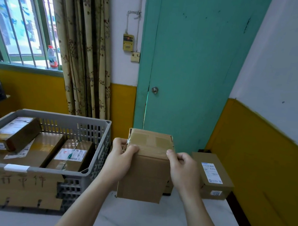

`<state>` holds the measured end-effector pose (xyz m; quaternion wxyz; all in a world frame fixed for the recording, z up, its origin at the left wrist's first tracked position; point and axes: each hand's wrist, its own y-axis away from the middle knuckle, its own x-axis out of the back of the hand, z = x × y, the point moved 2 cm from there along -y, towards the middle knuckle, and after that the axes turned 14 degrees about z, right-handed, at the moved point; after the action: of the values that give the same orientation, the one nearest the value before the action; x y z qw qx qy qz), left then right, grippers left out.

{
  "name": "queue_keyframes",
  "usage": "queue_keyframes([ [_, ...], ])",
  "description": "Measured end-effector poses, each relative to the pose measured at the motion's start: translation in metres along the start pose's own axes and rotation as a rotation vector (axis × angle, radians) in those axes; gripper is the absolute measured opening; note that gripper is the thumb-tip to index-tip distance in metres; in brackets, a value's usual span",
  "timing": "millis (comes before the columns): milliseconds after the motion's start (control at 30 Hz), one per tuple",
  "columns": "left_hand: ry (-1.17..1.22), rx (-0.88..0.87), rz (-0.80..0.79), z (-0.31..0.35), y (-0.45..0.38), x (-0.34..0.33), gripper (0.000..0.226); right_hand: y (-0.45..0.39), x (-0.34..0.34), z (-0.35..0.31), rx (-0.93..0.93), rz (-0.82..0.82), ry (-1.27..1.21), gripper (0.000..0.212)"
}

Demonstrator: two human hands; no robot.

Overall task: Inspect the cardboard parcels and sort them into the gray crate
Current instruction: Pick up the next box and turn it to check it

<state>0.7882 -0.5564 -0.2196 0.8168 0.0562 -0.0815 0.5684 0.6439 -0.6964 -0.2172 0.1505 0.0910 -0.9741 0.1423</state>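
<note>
Now both hands' grip, left hand (pixel 122 157) and right hand (pixel 184 168), clasps the parcel (pixel 146 174).

- Both hands hold a plain brown cardboard parcel (pixel 145 169) with taped top flaps above the white tabletop (pixel 152 222).
- The left hand (pixel 120 157) grips its left top edge; the right hand (pixel 184 168) grips its right top edge.
- A gray perforated plastic crate (pixel 92 162) sits left of them, holding three labelled cardboard parcels (pixel 75 155).
- A smaller labelled brown box (pixel 211 175) lies right of the right hand.
</note>
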Motion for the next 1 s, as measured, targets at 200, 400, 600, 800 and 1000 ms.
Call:
queue_keyframes([
  [200,-0.015,-0.029,0.0,0.003,0.003,-0.002,0.025,-0.004,0.0,-0.002,0.025,0.03,0.061,0.04],
  [400,0.012,0.005,0.024,0.002,0.0,0.001,0.031,-0.005,-0.001,0.002,-0.036,0.003,0.095,0.04],
  [600,-0.01,-0.026,-0.095,0.006,-0.001,0.005,0.067,-0.005,0.0,-0.001,0.037,-0.054,0.101,0.055],
  [800,0.0,-0.092,-0.092,0.001,-0.001,0.007,0.049,-0.001,0.0,0.001,0.091,-0.056,0.095,0.06],
  [1000,0.095,-0.096,-0.054,0.003,0.002,0.008,0.041,-0.003,0.003,-0.001,0.052,-0.034,0.007,0.038],
])
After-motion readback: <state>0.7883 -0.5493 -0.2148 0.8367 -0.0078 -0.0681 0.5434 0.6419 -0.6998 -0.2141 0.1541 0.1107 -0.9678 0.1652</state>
